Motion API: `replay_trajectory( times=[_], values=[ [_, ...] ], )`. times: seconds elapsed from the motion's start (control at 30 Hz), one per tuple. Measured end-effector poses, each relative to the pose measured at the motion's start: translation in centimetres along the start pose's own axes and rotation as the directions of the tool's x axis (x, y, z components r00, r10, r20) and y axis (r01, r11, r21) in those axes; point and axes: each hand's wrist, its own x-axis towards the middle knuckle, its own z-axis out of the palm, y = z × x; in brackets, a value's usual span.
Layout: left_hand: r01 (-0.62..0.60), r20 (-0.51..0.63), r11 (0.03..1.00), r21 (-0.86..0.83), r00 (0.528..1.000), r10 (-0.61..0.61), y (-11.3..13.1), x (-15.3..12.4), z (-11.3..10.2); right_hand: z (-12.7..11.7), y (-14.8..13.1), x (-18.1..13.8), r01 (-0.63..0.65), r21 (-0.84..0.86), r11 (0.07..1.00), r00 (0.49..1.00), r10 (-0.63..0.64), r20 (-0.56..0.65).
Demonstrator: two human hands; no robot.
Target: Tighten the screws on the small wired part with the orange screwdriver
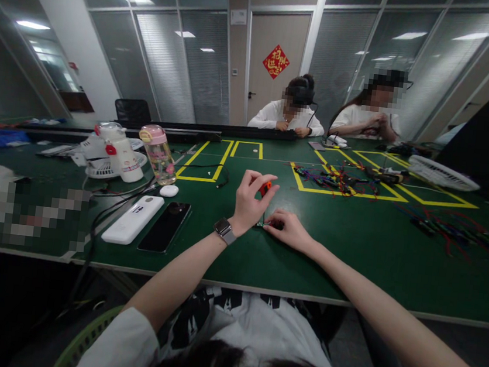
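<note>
My left hand (249,200), with a watch on its wrist, is raised over the table in front of me. Its thumb and fingers pinch the red and black handle of a screwdriver (265,188), whose thin dark shaft points down. At the shaft's lower end lies a small greenish part (260,225), too small to make out fully. My right hand (287,229) rests low on the tabletop, fingers curled, with its fingertips closed on the edge of that part. Whatever else sits inside the curled fingers is hidden.
To the left are a white power bank (132,219), a black phone (164,227), a white earbud case (169,191), a pink-lidded bottle (159,153) and a white fan (97,158). Wire bundles (337,181) lie ahead to the right, within yellow tape. Two people sit opposite; another is at left.
</note>
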Motion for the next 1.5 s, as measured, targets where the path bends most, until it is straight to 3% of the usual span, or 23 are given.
replay_trajectory(
  times=[0.27, 0.57, 0.8, 1.07, 1.3, 1.5],
  values=[
    [0.026, 0.103, 0.991, -0.132, 0.995, -0.012, 0.0, -0.01, -0.17, -0.05, 0.02, 0.04, 0.009, -0.003, 1.0, 1.0, -0.009, 0.005],
    [0.009, 0.004, 1.0, 0.023, 1.0, -0.009, 0.01, -0.05, -0.08, -0.14, -0.24, -0.03, 0.008, -0.009, 1.0, 1.0, -0.008, -0.004],
    [0.024, 0.096, 0.997, -0.077, 0.995, -0.016, -0.05, -0.03, -0.13, 0.0, 0.06, -0.03, 0.019, 0.025, 1.0, 1.0, -0.019, 0.002],
    [0.015, -0.001, 1.0, 0.024, 1.0, -0.015, 0.0, -0.05, -0.06, -0.04, 0.01, -0.04, 0.011, 0.007, 1.0, 1.0, -0.011, -0.001],
    [0.035, 0.11, 0.995, -0.094, 0.994, -0.024, -0.01, -0.02, -0.13, -0.07, -0.02, -0.02, 0.012, 0.013, 1.0, 1.0, -0.012, 0.004],
    [0.018, 0.066, 0.999, -0.036, 0.998, -0.016, -0.13, 0.0, 0.05, -0.07, -0.03, -0.07, 0.008, 0.012, 1.0, 1.0, -0.008, 0.005]
  ],
)
